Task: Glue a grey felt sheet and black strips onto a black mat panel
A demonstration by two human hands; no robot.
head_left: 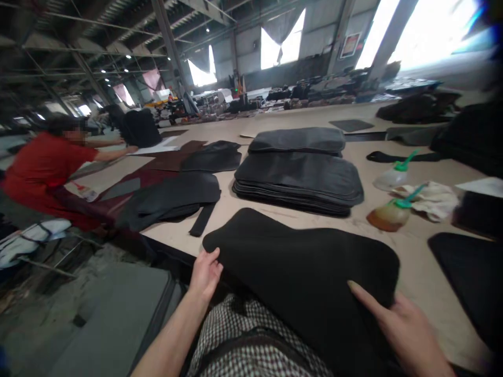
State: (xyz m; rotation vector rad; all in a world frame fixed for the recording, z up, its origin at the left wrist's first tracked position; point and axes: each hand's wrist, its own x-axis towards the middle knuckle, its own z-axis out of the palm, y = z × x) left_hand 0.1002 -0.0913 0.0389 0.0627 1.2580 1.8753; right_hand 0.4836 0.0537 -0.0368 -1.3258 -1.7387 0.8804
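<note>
Both hands are kept on one big black pad, which lies partly on the surface and partly over the lap, so one end hangs off the near edge. On its left edge, the left hand is laid with the fingers curled round the rim, so that side is kept from sliding. At the right corner, the right hand is set with a finger stretched flat on top and the rest tucked under the edge; the corner looks pinched, though the hidden fingers cannot be seen well.

Behind the pad, a tall stack of black pads is piled flat, one on another, with a smaller stack set behind it, likely so like pieces are kept together. To the left, loose dark pieces are spread near the edge. At the far right, another black piece is laid flat.

A person in a red top is seen far to the left, with arms stretched out over other pieces.

Two small squeeze bottles with green tips are laid on their sides near the right: a brown one and a clear one. A crumpled white rag is left just beside them, close enough to be grabbed.
</note>
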